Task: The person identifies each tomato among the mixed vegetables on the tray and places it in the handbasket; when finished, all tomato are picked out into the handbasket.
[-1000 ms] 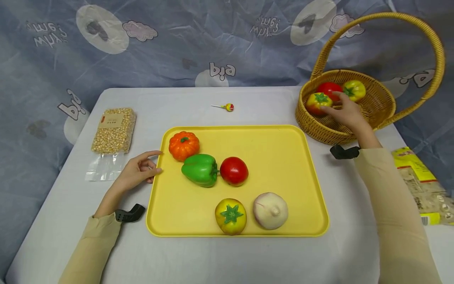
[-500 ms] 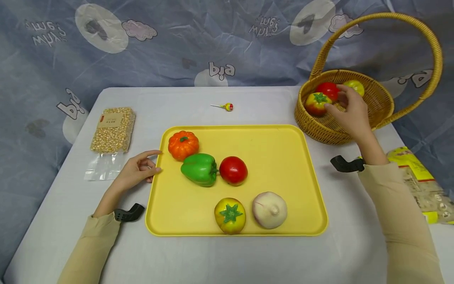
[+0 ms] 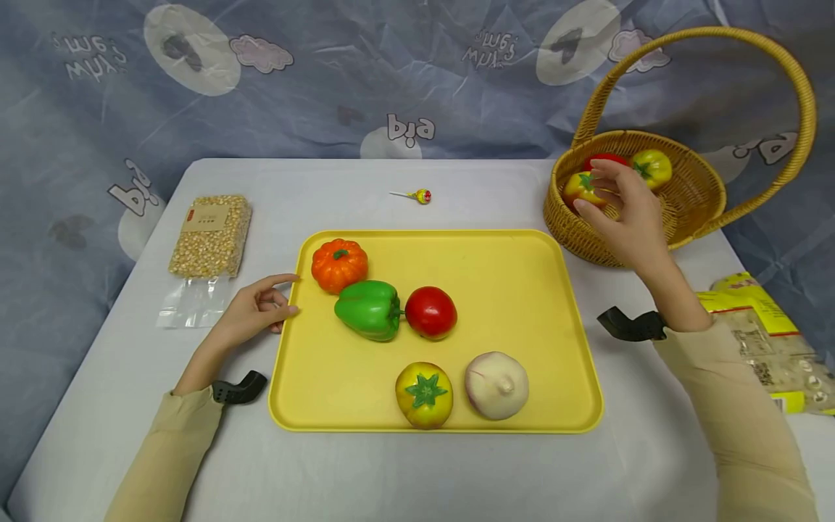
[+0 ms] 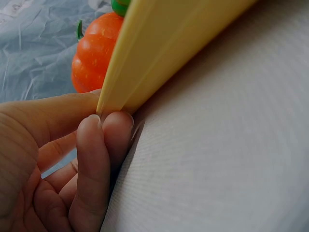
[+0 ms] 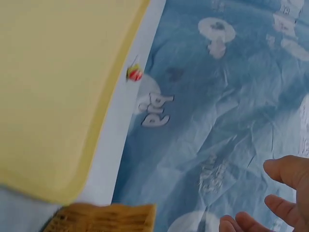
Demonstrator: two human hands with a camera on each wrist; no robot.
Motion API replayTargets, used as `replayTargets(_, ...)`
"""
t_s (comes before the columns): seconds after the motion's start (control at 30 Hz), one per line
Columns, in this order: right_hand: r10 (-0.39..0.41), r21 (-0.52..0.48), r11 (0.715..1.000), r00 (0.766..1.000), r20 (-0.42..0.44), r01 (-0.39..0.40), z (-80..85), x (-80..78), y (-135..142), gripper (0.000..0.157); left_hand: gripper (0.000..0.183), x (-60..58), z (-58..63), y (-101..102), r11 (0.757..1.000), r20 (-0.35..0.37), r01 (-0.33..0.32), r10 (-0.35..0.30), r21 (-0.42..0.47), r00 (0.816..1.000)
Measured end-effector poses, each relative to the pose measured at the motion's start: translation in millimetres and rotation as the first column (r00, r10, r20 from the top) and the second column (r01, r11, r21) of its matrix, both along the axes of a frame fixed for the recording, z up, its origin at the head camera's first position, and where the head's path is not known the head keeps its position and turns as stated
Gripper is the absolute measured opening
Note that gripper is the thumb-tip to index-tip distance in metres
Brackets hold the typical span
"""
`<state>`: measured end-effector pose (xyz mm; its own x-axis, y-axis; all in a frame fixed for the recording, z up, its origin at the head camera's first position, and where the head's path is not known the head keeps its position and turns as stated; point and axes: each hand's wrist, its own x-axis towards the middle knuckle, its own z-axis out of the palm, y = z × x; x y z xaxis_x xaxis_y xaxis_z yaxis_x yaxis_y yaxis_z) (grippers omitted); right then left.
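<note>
My left hand is at the left rim of a yellow tray. In the left wrist view, its fingers hold the tray's edge, a fingertip hidden behind the rim. On the tray lie an orange toy pumpkin, a green bell pepper, a red tomato, a yellow tomato-like fruit and a garlic bulb. My right hand hovers above the front of a wicker basket, fingers spread and holding nothing. Behind it sit a red-yellow fruit, a partly hidden red one and a yellow-green pepper-like one.
A lollipop lies behind the tray. To the left is a bag of corn kernels; a yellow-and-clear packet lies at the right, partly behind the sleeve. The basket's tall handle arches up. Patterned cloth hangs behind the table.
My right hand has drawn back from among the basket's fruits toward its front left and lifted, with nothing in it. The left hand and the tray's contents stay in place.
</note>
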<state>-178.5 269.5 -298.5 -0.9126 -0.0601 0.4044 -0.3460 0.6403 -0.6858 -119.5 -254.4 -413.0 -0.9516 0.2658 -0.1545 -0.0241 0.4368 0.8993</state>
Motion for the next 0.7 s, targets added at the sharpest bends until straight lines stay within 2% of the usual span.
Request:
replayTargets(0.1, 0.082, -0.028, 0.996, 0.996, -0.043, -0.083, 1.4, 8.1, -12, 0.051, 0.057, -0.9, -0.6, -1, 1.0, 0.002, 0.001, -0.001, -0.001, 1.0)
replayTargets(0.3, 0.213, -0.013, 0.977, 0.973, -0.088, -0.215, 3.2, 24.2, -37, 0.052, 0.057, -0.8, 0.0, 1, 1.0, 0.004, -0.001, 0.001, 0.012, 1.0)
replayTargets(0.7, 0.428, 0.076, 0.902, 0.902, -0.044, -0.425, -13.6, 39.6, -75, 0.054, 0.057, 0.0, 1.4, 1, 0.999, 0.003, 0.009, -0.01, 0.038, 1.0)
